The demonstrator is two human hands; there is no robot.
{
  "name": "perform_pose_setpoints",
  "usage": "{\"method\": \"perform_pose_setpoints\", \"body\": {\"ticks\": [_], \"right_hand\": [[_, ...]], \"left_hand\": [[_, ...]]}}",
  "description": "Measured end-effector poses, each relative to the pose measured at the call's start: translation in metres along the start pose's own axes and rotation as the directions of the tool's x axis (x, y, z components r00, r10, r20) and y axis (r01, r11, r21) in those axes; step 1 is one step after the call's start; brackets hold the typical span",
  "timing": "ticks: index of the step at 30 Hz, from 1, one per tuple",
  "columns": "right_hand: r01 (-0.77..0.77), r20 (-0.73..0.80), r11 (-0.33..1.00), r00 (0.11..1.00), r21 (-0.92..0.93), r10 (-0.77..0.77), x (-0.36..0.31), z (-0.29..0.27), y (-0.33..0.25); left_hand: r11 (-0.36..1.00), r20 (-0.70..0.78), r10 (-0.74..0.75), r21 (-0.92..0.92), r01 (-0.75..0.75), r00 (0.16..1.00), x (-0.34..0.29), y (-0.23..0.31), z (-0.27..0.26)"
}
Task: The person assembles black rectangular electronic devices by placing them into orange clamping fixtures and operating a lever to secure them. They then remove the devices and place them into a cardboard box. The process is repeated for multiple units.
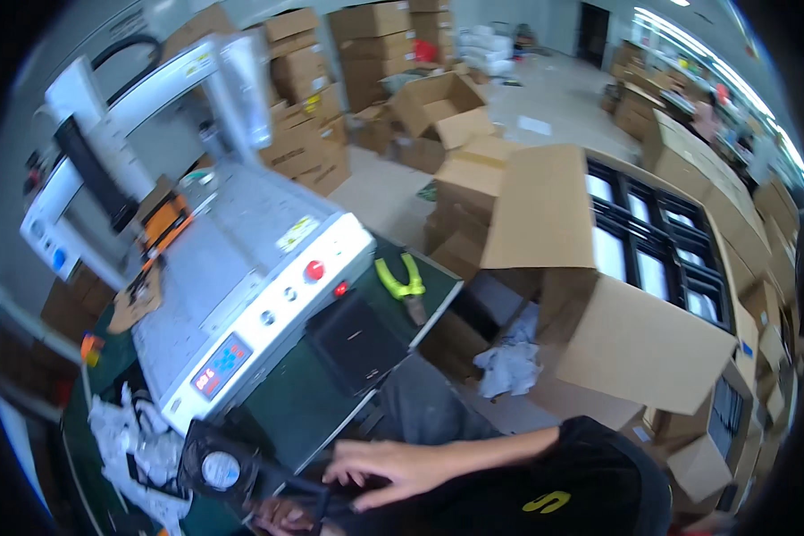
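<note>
My right hand (389, 469) reaches in from the lower right, fingers spread and bent over my lap, with nothing seen in it. At the bottom edge, my left hand (281, 516) is partly cut off and hidden. Its fingers look curled by a dark strip (311, 494); what they hold I cannot make out. Just left of it stands a black, bag-like bundle (207, 447) with a round pale label. A flat black box-shaped item (355, 339) lies at the green table's (281, 406) edge, and yellow-green pliers (402, 279) lie beyond it.
A white bench machine (277, 308) with red buttons and a lit display fills the left. Crumpled clear plastic (143, 447) lies beside it. To the right, an opened carton (545, 210) holds black frames with white panels. Stacked cartons (371, 49) line the back.
</note>
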State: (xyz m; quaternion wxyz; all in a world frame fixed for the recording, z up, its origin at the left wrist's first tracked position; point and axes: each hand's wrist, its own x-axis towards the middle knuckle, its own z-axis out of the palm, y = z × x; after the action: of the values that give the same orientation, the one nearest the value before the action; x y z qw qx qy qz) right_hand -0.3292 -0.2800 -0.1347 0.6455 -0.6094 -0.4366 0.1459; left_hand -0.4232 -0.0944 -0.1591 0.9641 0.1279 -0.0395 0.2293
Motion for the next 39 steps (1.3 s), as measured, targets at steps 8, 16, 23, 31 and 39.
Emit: {"method": "perform_pose_setpoints", "body": {"ticks": [8, 16, 23, 31, 39], "right_hand": [[-0.111, -0.074, 0.903, 0.985, 0.415, 0.155, -0.021, 0.036, 0.008], [-0.140, 0.003, 0.861, 0.987, 0.490, 0.159, -0.022, 0.007, 0.022], [-0.063, -0.203, 0.995, 0.976, 0.083, 0.079, -0.015, -0.017, 0.011], [0.027, -0.202, 0.998, 0.979, -0.048, -0.037, -0.017, -0.026, 0.016], [0.109, -0.228, 0.991, 0.966, -0.084, -0.125, -0.011, -0.025, 0.025]], "left_hand": [[0.837, -0.233, 0.010, 0.535, 0.120, 0.972, 0.001, -0.056, 0.011], [0.659, 0.048, -0.187, 0.747, 0.089, 0.981, 0.035, -0.040, 0.008], [0.119, 0.230, -0.146, 0.970, -0.213, 0.962, 0.125, -0.056, -0.022], [0.162, 0.166, -0.003, 0.973, -0.163, 0.986, 0.129, -0.060, -0.061], [0.072, 0.182, -0.042, 0.981, -0.178, 0.982, 0.127, -0.069, -0.045]]}}
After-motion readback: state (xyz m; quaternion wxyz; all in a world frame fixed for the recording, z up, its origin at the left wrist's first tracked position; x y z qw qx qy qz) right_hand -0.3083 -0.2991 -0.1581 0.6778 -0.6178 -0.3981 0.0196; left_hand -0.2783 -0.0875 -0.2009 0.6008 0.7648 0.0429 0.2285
